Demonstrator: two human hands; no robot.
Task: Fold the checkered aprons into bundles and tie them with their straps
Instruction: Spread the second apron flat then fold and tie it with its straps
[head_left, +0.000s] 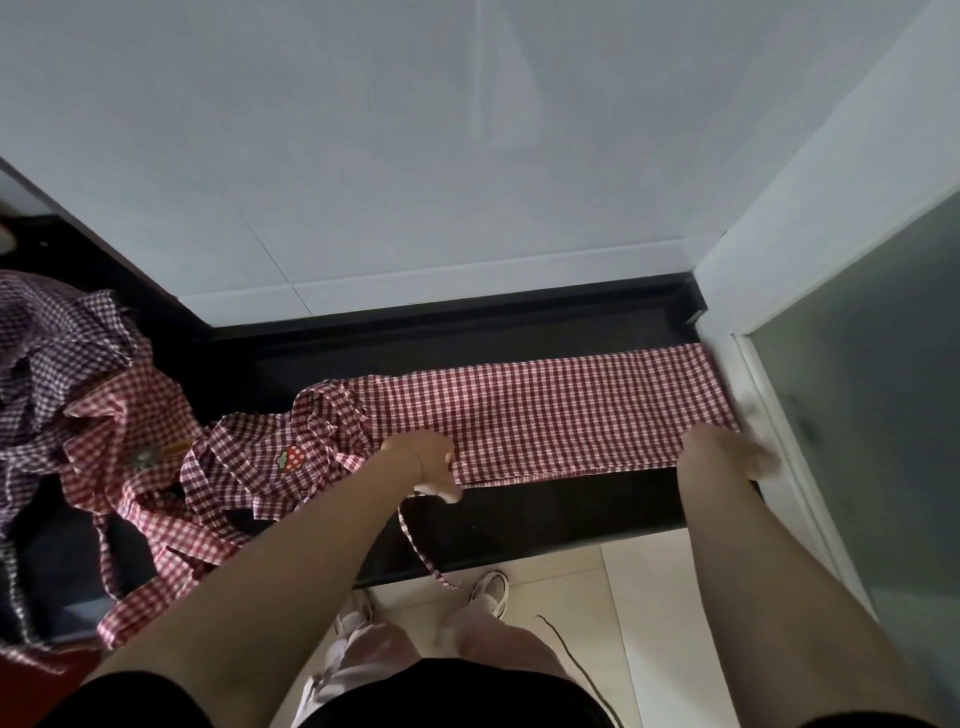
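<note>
Underneath, a black counter (519, 514) meets white wall tiles (415, 156).

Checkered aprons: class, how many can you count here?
3, possibly more hidden: a red apron folded into a strip between both hands, another red one crumpled at left, a purple one far left.

1. We cannot tell how the right hand (727, 449) lies: its fingers are motion-blurred at the red apron (545, 410)'s 3 o'clock end.
2. The purple checkered apron (47, 343) is cut off by the frame's 9 o'clock edge.
3. The left hand (428, 465) hides the strap (421, 551)'s upper end.
</note>
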